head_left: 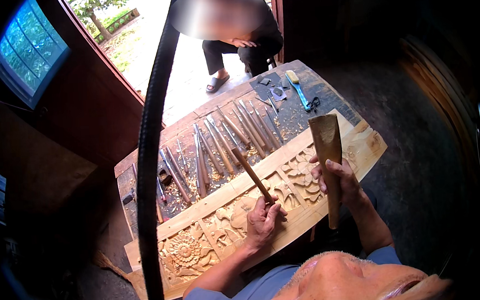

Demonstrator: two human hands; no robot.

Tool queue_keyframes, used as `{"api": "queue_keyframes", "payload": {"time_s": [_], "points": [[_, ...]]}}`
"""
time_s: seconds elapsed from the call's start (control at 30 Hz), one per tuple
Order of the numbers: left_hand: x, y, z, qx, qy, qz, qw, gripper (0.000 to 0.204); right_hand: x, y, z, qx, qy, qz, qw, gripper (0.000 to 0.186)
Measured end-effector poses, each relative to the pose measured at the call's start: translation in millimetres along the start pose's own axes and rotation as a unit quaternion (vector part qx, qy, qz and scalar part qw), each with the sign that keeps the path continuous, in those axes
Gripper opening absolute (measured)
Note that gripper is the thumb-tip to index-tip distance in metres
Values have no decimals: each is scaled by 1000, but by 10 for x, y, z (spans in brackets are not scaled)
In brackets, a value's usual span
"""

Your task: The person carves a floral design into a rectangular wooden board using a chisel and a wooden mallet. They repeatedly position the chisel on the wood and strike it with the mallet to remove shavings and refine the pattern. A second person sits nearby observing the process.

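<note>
My left hand [264, 221] is closed around a carving chisel, low on its length, over the carved wooden panel [224, 259]. The chisel's brown handle [249, 170] slants up and to the left; its cutting end is hidden by my fingers. In my right hand [341, 181] is a wooden mallet [326, 136], held upright with its broad, flat-sided head at the top, to the right of the chisel and apart from it. Flowers and leaves in relief fill the panel's framed sections, with a large round bloom [184, 250] at the left.
Several chisels [217, 143] lie in a row on the dark workbench [324, 84] beyond the panel, among wood shavings. A blue-handled brush [298, 91] and small dark sharpening pieces [278, 91] lie at the far right. Across the bench sits another person [245, 48]. A black strap [152, 133] crosses the view.
</note>
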State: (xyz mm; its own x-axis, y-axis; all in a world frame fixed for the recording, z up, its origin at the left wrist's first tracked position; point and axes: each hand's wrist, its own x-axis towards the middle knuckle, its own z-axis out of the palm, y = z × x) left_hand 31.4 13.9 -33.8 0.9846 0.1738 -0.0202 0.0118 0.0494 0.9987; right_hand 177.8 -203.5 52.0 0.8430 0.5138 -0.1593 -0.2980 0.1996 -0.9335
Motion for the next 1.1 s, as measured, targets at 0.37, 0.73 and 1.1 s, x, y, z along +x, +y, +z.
{"api": "queue_keyframes", "payload": {"time_s": [0.37,0.73,1.1], "points": [[-7,50,40,-34,34,-19,999,26,3,-434,144,-45,45,-86,994,48],[-5,71,53,-38,18,-21,999,22,-146,-321,191,-35,73,-160,984,22],[-19,163,64,-20,18,-10,1000,23,-215,-447,412,-208,-16,-195,958,18]]}}
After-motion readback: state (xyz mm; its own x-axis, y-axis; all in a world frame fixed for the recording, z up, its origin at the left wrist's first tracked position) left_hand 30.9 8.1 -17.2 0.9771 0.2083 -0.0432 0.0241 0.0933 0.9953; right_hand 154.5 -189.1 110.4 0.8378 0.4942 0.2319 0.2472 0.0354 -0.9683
